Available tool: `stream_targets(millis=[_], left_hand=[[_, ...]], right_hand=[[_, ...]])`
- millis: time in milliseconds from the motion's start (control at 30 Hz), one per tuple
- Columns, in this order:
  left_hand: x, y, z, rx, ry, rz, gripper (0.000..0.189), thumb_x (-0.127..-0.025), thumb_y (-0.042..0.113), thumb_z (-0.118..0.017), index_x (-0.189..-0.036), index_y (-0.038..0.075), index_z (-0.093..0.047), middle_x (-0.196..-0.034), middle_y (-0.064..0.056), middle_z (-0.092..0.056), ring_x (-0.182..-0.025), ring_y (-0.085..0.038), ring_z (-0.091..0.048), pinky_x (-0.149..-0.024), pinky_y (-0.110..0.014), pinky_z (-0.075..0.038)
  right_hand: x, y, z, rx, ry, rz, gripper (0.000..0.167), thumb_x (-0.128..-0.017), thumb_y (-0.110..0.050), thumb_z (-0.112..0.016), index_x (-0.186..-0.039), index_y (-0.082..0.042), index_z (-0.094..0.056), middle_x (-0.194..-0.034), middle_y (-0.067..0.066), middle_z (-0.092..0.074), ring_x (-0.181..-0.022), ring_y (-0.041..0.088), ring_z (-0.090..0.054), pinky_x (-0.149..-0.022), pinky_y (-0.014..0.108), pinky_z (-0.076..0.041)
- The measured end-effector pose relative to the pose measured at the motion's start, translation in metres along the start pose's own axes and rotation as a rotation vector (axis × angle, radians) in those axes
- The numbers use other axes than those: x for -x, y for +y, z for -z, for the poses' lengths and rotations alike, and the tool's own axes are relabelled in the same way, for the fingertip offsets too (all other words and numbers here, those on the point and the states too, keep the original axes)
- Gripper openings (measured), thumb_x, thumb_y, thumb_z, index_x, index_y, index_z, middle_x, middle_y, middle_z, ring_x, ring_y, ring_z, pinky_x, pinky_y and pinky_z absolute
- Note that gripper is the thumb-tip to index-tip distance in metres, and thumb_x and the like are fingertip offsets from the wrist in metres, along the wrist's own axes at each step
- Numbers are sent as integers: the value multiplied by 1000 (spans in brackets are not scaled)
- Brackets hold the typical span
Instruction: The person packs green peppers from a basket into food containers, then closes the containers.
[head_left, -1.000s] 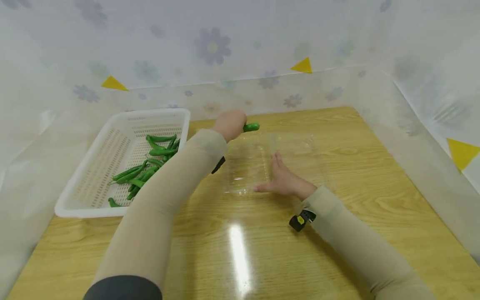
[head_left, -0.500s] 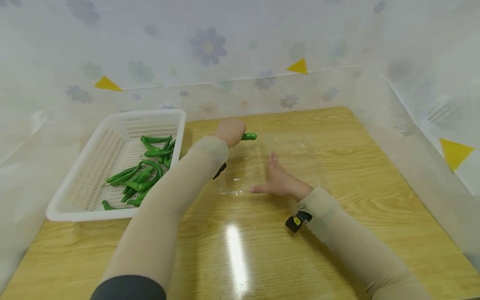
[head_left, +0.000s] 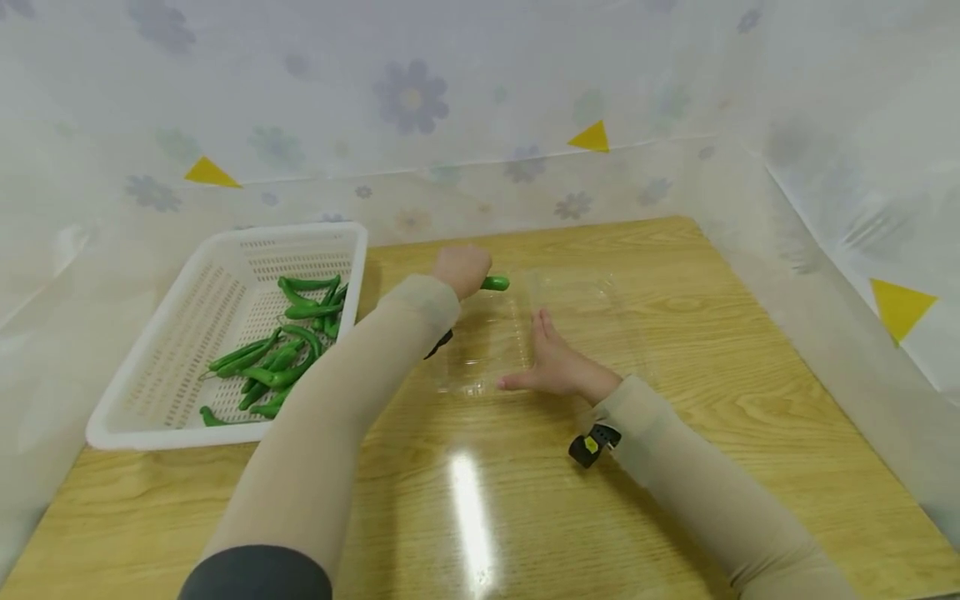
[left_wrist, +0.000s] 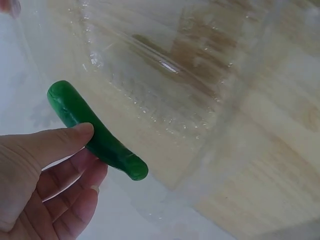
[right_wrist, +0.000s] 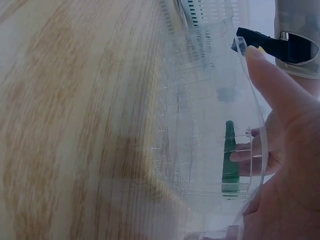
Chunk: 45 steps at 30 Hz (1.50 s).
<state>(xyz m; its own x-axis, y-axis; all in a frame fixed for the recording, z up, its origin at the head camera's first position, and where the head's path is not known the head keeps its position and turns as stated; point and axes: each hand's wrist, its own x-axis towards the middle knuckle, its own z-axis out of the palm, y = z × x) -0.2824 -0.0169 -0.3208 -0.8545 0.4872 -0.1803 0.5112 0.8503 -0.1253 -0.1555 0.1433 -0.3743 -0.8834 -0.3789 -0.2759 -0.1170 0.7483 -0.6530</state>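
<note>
My left hand point(head_left: 461, 268) pinches a green chili pepper point(left_wrist: 100, 132) between thumb and fingers, over the far part of a clear plastic clamshell box point(head_left: 472, 388). In the head view the pepper's blunt end pokes out to the right of the hand. The box lies with its lid spread to the right, and its tray shows nothing inside. My right hand point(head_left: 558, 362) rests at the tray's right side, thumb stretched along the near rim and fingers extended toward the back. Through the clear wall, the right wrist view shows the pepper and the left fingers.
To the left, a white perforated plastic basket point(head_left: 225, 438) holds several more green chili peppers point(head_left: 281, 377). The wooden table point(head_left: 600, 517) ends at the back against a flower-patterned sheet point(head_left: 420, 179) with yellow triangles on it.
My left hand has come down and slightly nearer with the pepper, toward the tray. The right hand has kept its place at the box. The head view has shifted slightly.
</note>
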Motion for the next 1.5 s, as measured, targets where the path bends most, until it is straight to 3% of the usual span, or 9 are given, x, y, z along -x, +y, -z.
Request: stream_targets(millis=[200, 400, 633, 800, 900, 1100, 1300, 1500], left_hand=[[-4, 4, 5, -3, -4, -4, 11, -95, 14, -54, -94, 8, -64, -94, -8, -65, -81, -20, -61, -71, -36, -50], [-9, 7, 8, -9, -25, -12, 13, -95, 11, -54, -92, 8, -66, -93, -8, -66, -79, -19, -61, -68, -37, -51], [-15, 11, 5, -20, -77, -32, 42, -89, 49, -52, -89, 8, -65, -92, -7, -65, -80, -18, -60, -73, -38, -52], [-17, 17, -2, -106, -92, -64, 28, -94, 33, -55, -95, 8, -67, -101, -8, -66, -87, -18, -62, -73, -38, -53], [-20, 19, -8, -140, -112, -79, 20, -96, 23, -53, -92, 8, -66, -98, -6, -66, -82, -14, -58, -71, -33, -53], [-23, 21, -15, -190, -139, -73, 21, -97, 25, -51, -86, 12, -63, -90, -1, -64, -73, -11, -51, -69, -33, -52], [-24, 27, -19, -191, -139, -77, 15, -92, 18, -54, -88, 12, -67, -94, -3, -67, -84, -15, -59, -79, -32, -51], [-26, 31, -22, -208, -160, -72, 15, -91, 11, -53, -95, 11, -67, -100, -5, -67, -91, -17, -61, -79, -31, -51]], right_hand=[[0, 1, 1, -7, -2, -9, 124, -75, -51, -73, -143, 5, 16, -147, 22, 25, -137, 32, 14, -110, 46, -7], [1, -3, 0, -6, -7, -14, 123, -76, -49, -73, -143, 5, 15, -147, 23, 24, -137, 34, 11, -110, 46, -8], [3, -5, 1, 3, 6, -10, 123, -76, -48, -74, -143, 5, 15, -147, 24, 23, -137, 35, 10, -110, 45, -7], [4, -6, 1, 7, 1, -5, 124, -76, -48, -74, -143, 6, 15, -147, 24, 24, -137, 35, 11, -110, 45, -7], [4, -6, 0, 17, -3, 0, 124, -76, -49, -73, -143, 6, 15, -147, 25, 23, -137, 35, 11, -110, 45, -8], [3, -3, 0, 18, -3, 2, 124, -76, -51, -73, -143, 6, 15, -147, 25, 23, -137, 35, 10, -110, 46, -9], [2, -2, -1, 11, 8, 10, 124, -75, -49, -74, -143, 5, 15, -147, 25, 22, -137, 36, 10, -110, 46, -8], [4, 2, -1, 32, 21, 10, 126, -74, -55, -72, -144, 2, 16, -148, 25, 21, -137, 37, 8, -108, 51, -9]])
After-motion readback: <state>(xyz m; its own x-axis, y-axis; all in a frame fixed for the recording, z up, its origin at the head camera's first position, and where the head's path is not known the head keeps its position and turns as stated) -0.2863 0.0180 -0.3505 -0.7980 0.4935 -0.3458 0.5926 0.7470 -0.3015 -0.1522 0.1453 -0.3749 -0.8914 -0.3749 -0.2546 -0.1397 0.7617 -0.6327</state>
